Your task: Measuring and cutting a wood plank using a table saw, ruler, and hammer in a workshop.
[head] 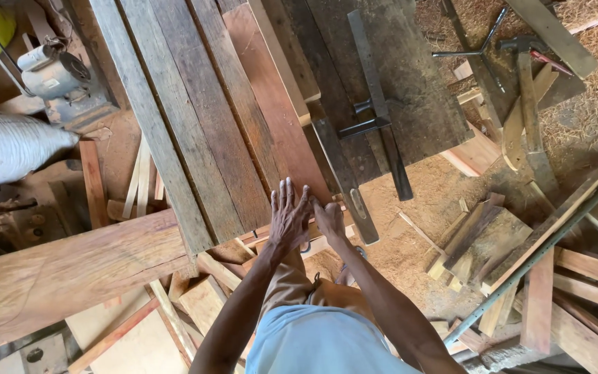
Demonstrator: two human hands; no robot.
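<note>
Here, left hand [289,218] flat, fingers spread, on reddish plank [271,111]; right hand [329,218] curled beside it, gripping nothing visible. Best pressing evenly.

Taking the grey electric motor [53,73] at the far left as the reference point: one small label [51,83], a pale rectangular plate, is fixed to the motor's side facing the camera, its print too small to make out. A white woven sack [8,145], filled and lying on its side, rests just below the motor at the left edge; no marking is visible on it. No signs or screens observed.
</note>
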